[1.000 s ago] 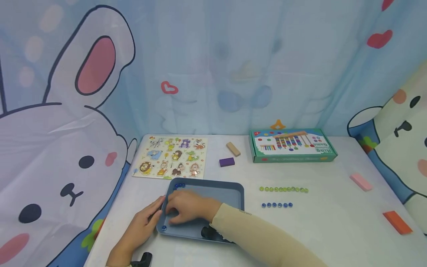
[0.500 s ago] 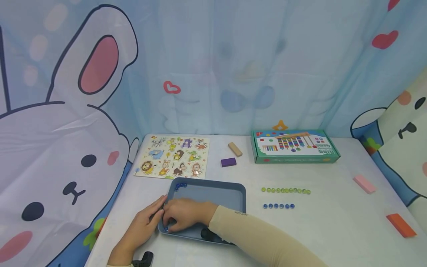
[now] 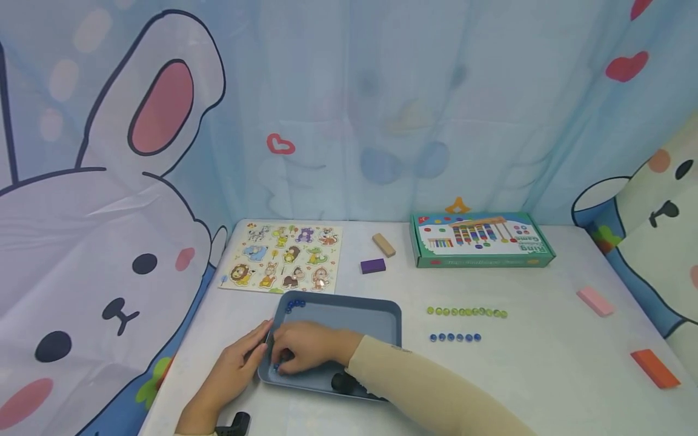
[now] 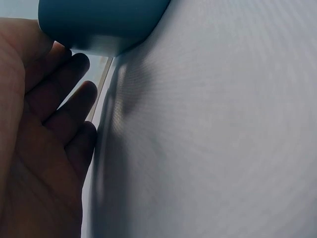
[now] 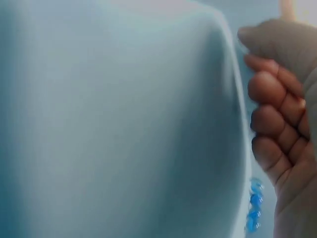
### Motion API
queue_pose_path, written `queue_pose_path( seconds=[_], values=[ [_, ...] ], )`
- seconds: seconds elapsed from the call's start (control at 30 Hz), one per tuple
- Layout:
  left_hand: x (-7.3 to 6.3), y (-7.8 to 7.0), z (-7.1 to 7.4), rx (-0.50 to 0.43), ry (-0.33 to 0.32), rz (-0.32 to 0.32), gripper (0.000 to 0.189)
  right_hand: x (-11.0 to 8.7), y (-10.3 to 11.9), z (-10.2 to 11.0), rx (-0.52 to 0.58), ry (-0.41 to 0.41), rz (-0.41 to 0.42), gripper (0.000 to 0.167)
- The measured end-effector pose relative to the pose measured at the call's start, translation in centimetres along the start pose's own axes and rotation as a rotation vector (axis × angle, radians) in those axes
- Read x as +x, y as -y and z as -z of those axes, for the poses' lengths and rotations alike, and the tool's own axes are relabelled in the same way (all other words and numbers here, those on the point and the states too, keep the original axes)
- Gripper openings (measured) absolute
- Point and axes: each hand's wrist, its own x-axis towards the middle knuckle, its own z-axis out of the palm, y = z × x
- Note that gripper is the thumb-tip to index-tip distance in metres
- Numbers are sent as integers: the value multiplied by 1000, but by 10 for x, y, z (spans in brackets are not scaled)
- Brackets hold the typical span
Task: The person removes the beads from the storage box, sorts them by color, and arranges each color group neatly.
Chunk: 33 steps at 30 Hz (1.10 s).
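Note:
A blue-grey tray (image 3: pixel 354 315) lies on the white table. Inside it my right hand (image 3: pixel 311 346) is bent down near the left wall, thumb and forefinger pinching a small blue glass marble (image 3: pixel 276 367). In the right wrist view that hand's (image 5: pixel 282 109) other fingers are curled, and the marble is mostly hidden. Several blue marbles (image 3: pixel 296 303) sit in the tray's far left corner. My left hand (image 3: pixel 234 369) rests against the tray's left side; in the left wrist view its fingers are loosely bent beside the tray's outer wall (image 4: pixel 99 25).
Right of the tray are a row of green marbles (image 3: pixel 462 312) and a shorter row of blue marbles (image 3: pixel 460 337). An animal puzzle board (image 3: pixel 283 257), purple block (image 3: pixel 373 266), wooden block (image 3: pixel 384 244) and green game box (image 3: pixel 482 242) stand behind. Pink (image 3: pixel 595 301) and orange blocks (image 3: pixel 655 368) lie far right.
My right hand reached down to the marble in the near left corner, and that marble has since shifted slightly away from the corner with the fingers. The left hand stays at the tray's side.

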Motion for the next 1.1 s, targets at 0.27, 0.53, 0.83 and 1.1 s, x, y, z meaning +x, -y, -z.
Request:
queue_pose_path(
  seconds=[0.27, 0.53, 0.83, 1.1],
  values=[
    [0, 3, -1, -17, 28, 23, 49, -20, -7, 21, 28, -87, -72, 13],
    [0, 0, -1, 13, 33, 52, 49, -50, -2, 41, 48, -236, -141, 12],
    [0, -5, -1, 20, 24, 48, 48, -92, -11, 54, 64, -366, -245, 11],
    [-1, -7, 1, 10, 5, 15, 47, -124, -14, 66, 68, -476, -327, 11]
  ],
)
